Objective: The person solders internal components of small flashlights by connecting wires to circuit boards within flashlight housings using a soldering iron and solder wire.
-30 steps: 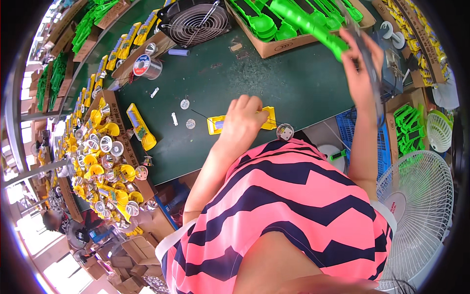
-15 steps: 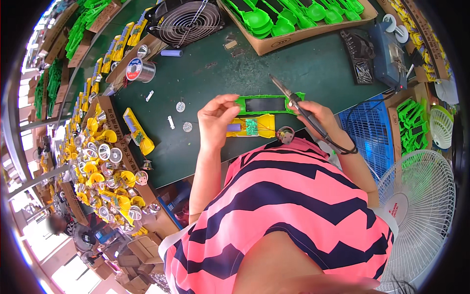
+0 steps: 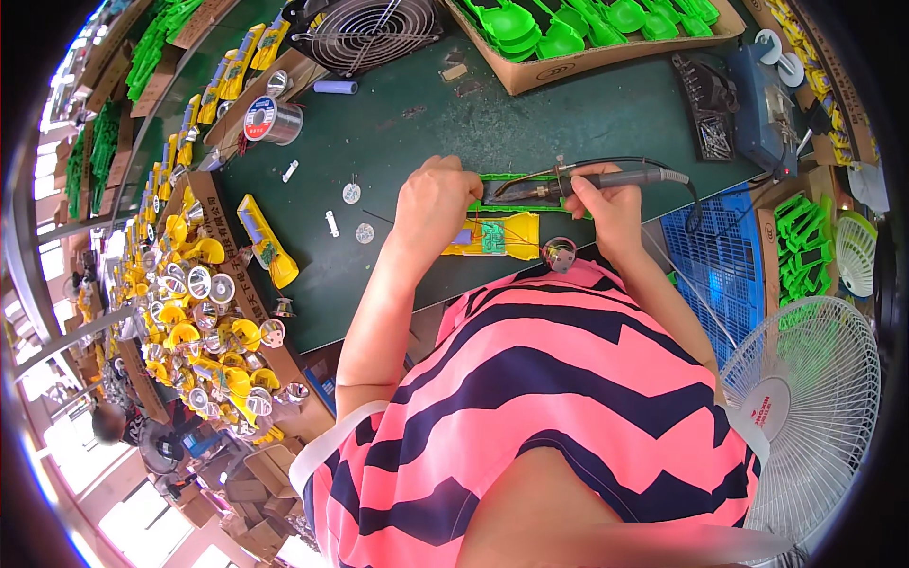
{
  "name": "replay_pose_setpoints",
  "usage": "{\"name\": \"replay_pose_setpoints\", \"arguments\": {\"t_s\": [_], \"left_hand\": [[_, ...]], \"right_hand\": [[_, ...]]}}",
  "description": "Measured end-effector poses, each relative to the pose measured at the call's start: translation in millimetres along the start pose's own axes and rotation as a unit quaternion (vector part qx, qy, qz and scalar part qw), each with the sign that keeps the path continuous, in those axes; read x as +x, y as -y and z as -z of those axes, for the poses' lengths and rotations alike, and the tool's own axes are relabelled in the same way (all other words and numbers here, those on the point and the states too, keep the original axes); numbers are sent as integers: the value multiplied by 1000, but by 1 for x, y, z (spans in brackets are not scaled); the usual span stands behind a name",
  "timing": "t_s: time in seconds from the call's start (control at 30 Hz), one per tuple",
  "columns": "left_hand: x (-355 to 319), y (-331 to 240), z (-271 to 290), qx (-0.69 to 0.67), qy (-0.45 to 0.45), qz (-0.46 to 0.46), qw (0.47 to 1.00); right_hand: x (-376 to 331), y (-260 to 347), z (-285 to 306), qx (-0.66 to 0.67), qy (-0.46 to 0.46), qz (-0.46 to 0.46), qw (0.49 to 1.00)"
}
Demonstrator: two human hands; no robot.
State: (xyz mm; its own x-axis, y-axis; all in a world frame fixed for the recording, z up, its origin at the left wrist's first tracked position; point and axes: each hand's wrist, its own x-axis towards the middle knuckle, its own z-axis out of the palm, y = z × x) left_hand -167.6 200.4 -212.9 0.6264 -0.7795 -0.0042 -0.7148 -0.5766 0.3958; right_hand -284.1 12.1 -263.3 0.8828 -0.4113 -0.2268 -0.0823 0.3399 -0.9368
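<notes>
Since the last picture, the soldering iron (image 3: pixel 625 177) has swung down: its tip pointed up past the green case (image 3: pixel 519 207) and now points left, over the inside of the case. Seen from the head, the left hand (image 3: pixel 431 204) has also come in over the left end of the case.

The green case lies on the dark green table (image 3: pixel 398 123), between the two hands. Its left end is at the curled fingers of the left hand. You can't tell if they pinch it, because the back of the hand hides them. The right hand (image 3: pixel 606 208) has its fingers bent around the handle of the iron, and they are right by the right end of the case.

The case is long and bright green, with raised edges and a dark flat part inside. Just below it, nearer the person, is a yellow case (image 3: pixel 523 232). It has a little green board (image 3: pixel 493 238) and a light purple tube (image 3: pixel 464 237) in it. A round shiny cup (image 3: pixel 559 254) sits by its right end.
</notes>
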Motion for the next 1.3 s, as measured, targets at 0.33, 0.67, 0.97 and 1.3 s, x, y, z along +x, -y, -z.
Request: {"name": "replay_pose_setpoints", "arguments": {"t_s": [0.33,0.67,0.97,1.3], "left_hand": [[2,-5,-4,31,30,41,998],[4,-6,-5,46,33,44,997],[5,-8,-5,69,23,39,997],[5,-11,-6,96,12,35,995]], "right_hand": [[4,6,-7,-25,31,-22,999],[2,6,-4,-31,48,1,998],[-23,11,12,-127,-24,215,968],[-18,16,29,-423,31,302,854]]}}
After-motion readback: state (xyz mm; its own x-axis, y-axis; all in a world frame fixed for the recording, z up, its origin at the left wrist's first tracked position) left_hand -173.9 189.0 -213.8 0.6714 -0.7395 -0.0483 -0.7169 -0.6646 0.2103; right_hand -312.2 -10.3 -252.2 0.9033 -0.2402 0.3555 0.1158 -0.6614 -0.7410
